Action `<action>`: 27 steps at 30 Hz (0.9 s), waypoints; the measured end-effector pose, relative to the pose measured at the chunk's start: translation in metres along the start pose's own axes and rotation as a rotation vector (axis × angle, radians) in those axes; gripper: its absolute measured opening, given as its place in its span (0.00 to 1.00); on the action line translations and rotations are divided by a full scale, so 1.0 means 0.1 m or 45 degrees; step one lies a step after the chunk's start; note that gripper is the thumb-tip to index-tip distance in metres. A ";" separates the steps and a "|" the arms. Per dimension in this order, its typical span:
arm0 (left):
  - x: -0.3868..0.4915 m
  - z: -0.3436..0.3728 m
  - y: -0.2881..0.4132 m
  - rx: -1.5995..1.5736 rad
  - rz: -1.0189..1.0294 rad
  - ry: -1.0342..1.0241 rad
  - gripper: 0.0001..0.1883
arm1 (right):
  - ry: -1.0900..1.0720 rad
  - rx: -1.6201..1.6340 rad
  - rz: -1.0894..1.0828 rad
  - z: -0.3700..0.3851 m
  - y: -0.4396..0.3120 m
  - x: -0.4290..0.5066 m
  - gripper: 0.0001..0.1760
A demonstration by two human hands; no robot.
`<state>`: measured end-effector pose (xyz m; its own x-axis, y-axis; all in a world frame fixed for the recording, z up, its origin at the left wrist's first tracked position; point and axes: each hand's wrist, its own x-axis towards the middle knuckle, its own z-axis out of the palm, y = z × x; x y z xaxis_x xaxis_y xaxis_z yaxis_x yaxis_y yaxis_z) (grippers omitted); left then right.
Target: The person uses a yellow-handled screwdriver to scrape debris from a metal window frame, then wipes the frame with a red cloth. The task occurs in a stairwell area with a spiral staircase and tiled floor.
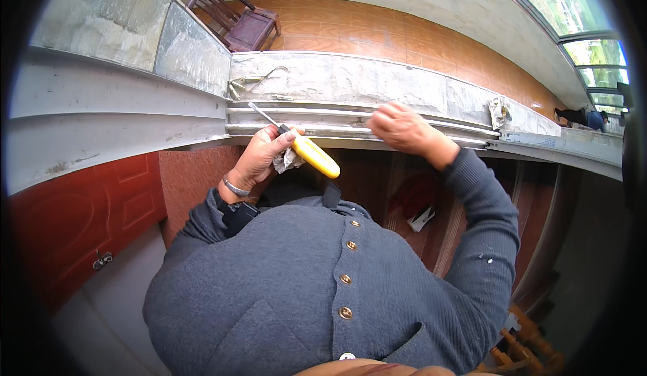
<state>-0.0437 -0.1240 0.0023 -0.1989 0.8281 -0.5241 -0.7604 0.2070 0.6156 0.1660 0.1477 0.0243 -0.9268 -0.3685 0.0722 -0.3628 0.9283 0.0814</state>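
Observation:
My left hand [263, 153] grips a screwdriver [316, 157] with a yellow handle and black collar, its metal shaft pointing up and left over the sill. A crumpled whitish tissue or cloth [288, 160] is bunched under the same hand. My right hand [399, 128] hovers at the metal window track [323, 118], fingers curled in; whether anything small is inside them is hidden. On the stone-tiled sill [364, 75], a bent wire hook [275, 73] and small metal pieces [235, 89] lie at the left corner.
A white packet with metal parts [499, 112] rests at the sill's right end. Across the sill, a wooden chair [247, 27] stands on a tiled floor [354, 27]. A red door [91, 214] is at left. Brown stairs [445, 239] descend at right, near a wooden railing [515, 348].

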 end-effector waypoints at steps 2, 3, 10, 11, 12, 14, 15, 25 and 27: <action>0.00 0.00 0.02 0.003 -0.013 -0.034 0.19 | -0.037 -0.014 0.455 -0.35 -0.12 -0.55 0.11; 0.00 0.00 0.02 0.003 -0.014 -0.053 0.19 | -0.105 0.000 0.745 -0.51 -0.16 -0.84 0.10; 0.04 -0.04 0.00 0.002 -0.025 -0.087 0.19 | -0.108 0.073 0.893 -0.45 -0.63 -1.14 0.08; 0.04 -0.05 0.00 -0.006 -0.001 -0.091 0.19 | -0.018 0.146 0.812 -0.32 -0.60 -0.89 0.09; 0.05 -0.05 0.00 0.008 -0.004 -0.074 0.19 | 0.062 0.121 0.715 -0.20 -0.52 -0.65 0.10; 0.04 -0.04 0.00 0.003 -0.017 -0.050 0.18 | 0.077 0.162 0.540 -0.05 -0.28 -0.24 0.13; 0.04 -0.04 0.00 -0.002 -0.015 -0.037 0.18 | 0.069 0.214 0.455 0.00 -0.15 -0.09 0.15; 0.03 -0.05 -0.02 0.048 0.022 -0.066 0.19 | -0.065 0.563 -0.002 0.11 0.29 0.26 0.10; 0.04 -0.07 -0.01 0.040 -0.006 -0.085 0.19 | -0.089 0.544 -0.058 0.17 0.31 0.27 0.06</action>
<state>-0.0478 -0.1252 -0.0049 -0.1530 0.8596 -0.4875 -0.7411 0.2265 0.6320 0.1279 0.1674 0.0120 -0.9079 -0.4191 0.0096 -0.3975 0.8534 -0.3372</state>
